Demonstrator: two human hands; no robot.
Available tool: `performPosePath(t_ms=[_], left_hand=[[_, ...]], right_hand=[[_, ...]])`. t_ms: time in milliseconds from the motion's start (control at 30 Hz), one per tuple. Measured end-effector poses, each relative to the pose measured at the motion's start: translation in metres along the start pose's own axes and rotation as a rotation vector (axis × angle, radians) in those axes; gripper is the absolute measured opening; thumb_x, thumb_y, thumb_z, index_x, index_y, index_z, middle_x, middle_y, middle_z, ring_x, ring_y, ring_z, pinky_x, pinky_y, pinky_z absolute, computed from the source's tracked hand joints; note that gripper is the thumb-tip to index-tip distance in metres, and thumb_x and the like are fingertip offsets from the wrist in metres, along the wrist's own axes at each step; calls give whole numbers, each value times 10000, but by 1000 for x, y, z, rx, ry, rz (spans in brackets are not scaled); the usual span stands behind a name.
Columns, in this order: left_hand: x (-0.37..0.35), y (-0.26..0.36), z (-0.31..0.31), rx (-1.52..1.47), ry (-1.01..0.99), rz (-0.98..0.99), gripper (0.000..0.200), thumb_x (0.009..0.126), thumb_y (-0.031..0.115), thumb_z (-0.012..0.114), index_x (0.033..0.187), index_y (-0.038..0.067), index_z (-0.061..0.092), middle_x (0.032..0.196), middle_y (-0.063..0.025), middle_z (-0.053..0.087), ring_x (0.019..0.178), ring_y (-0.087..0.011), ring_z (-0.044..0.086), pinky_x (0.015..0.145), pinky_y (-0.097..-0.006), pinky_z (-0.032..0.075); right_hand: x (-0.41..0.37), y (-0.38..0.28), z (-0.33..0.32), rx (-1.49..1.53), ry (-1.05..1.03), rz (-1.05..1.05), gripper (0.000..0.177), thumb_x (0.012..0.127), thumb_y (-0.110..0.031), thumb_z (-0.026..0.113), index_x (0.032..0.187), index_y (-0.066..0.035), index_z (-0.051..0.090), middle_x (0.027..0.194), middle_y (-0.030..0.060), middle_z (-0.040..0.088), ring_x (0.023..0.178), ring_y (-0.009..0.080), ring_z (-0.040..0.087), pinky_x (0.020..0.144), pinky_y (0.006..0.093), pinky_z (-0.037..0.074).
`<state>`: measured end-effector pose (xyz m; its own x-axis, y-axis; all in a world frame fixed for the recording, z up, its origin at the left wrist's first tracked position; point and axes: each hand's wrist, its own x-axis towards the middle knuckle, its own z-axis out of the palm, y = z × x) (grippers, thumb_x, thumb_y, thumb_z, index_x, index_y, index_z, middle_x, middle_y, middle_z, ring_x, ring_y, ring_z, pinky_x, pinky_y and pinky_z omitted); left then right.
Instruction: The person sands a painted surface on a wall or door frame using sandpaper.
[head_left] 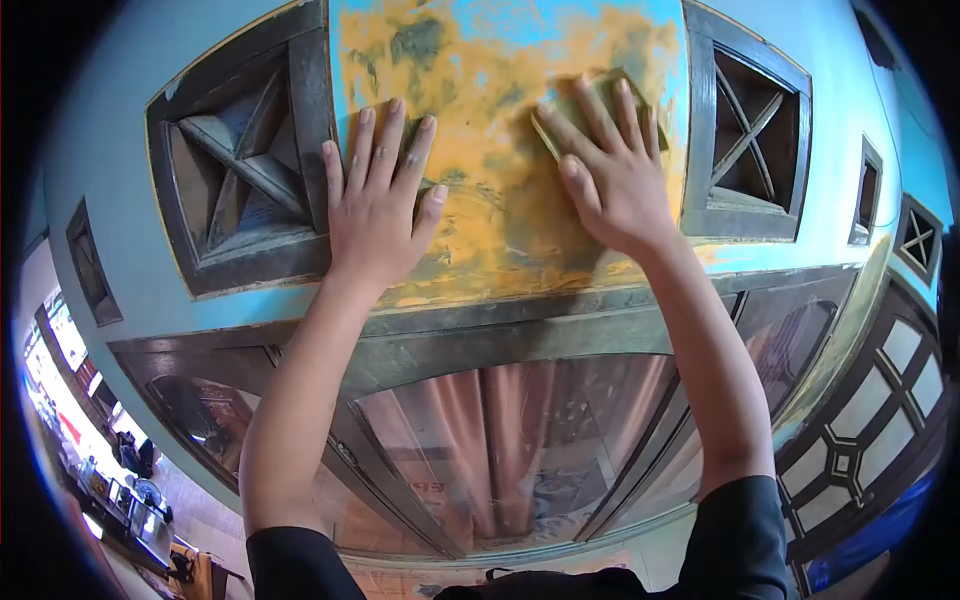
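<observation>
Overhead, my left hand lies flat on the wall panel, fingers spread and holding nothing. The panel is blue with large orange-yellow patches and dark smudges. To the right, my right hand presses a flat, squarish piece of sandpaper against the same panel. The fingers stretch over the sandpaper, and its edges show at the fingertips and beside the thumb. Most of its face is hidden under the hand.
Dark wooden vents with crossed slats flank the panel, a left vent and a right vent. Beneath runs a wooden ledge above glazed panes with a curtain. A dark panelled door stands at right; cluttered furniture is lower left.
</observation>
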<state>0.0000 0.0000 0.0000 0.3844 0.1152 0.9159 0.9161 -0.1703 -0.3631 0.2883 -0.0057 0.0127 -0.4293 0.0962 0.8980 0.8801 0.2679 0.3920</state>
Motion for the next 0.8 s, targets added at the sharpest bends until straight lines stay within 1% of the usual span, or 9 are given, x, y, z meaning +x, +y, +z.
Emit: performPosePath(t_ms=[67,100,267,400,433,500,600,700,800], left_hand=[[-4,-1,1,-12,11,-2,694,1001,419,479,1628,181,298,1704,-129,192,1573,-379,136,1224,-654,72],[-10,5,-2,-33,-23,10,696,1001,420,476,1625,168,300,1703,-131,195,1573,-380,137,1224,-653,74],[-31,11,-2,-69,-46,40,689,1016,450,442,1610,122,323,1695,-142,215,1568,-388,155,1223,-646,96],[-41,8,-2,-73,-71,65,670,1034,470,408,1605,125,337,1690,-146,229,1563,-393,169,1220,-648,108],[-42,8,-1,-74,-75,66,667,1036,470,404,1604,126,339,1689,-146,231,1563,-393,168,1220,-648,109],[-43,8,1,-65,-75,62,664,1038,472,397,1604,130,340,1687,-146,234,1562,-396,169,1220,-648,110],[-44,9,0,-63,-91,52,663,1039,470,394,1604,128,339,1689,-143,231,1563,-395,166,1221,-647,110],[-45,10,-1,-82,-93,51,658,1042,461,389,1604,122,336,1693,-139,224,1567,-391,158,1223,-645,106],[-47,9,-1,-85,-90,50,645,1048,441,381,1604,117,334,1695,-133,220,1570,-383,150,1228,-640,100]], right_hand=[[9,-10,1,-36,73,70,553,993,-441,521,1539,-370,461,1691,82,254,1543,464,162,1233,660,63],[-2,-25,-6,-43,-2,60,541,990,-373,539,1527,-365,477,1684,83,271,1533,463,200,1228,666,102],[-57,-69,9,233,-268,-350,544,965,-324,591,1495,-405,502,1669,28,313,1535,413,241,1213,679,158],[-17,-26,-11,-37,-95,-62,498,977,-298,570,1462,-405,541,1642,14,370,1525,403,276,1211,667,193],[-8,-12,-8,-51,61,33,495,971,-286,565,1454,-392,556,1630,32,389,1517,411,291,1206,667,210],[1,-5,-2,-71,141,117,514,969,-277,562,1471,-386,538,1636,30,380,1515,413,291,1204,670,210],[-11,-48,-2,-50,5,14,521,980,-350,581,1494,-398,506,1642,16,368,1522,401,280,1212,656,207],[-51,-79,4,172,-196,-233,574,959,-460,619,1513,-416,474,1654,13,343,1530,394,257,1215,654,195],[-36,-42,-10,17,-231,-110,632,925,-550,635,1519,-411,471,1664,34,318,1535,397,237,1217,656,181]])
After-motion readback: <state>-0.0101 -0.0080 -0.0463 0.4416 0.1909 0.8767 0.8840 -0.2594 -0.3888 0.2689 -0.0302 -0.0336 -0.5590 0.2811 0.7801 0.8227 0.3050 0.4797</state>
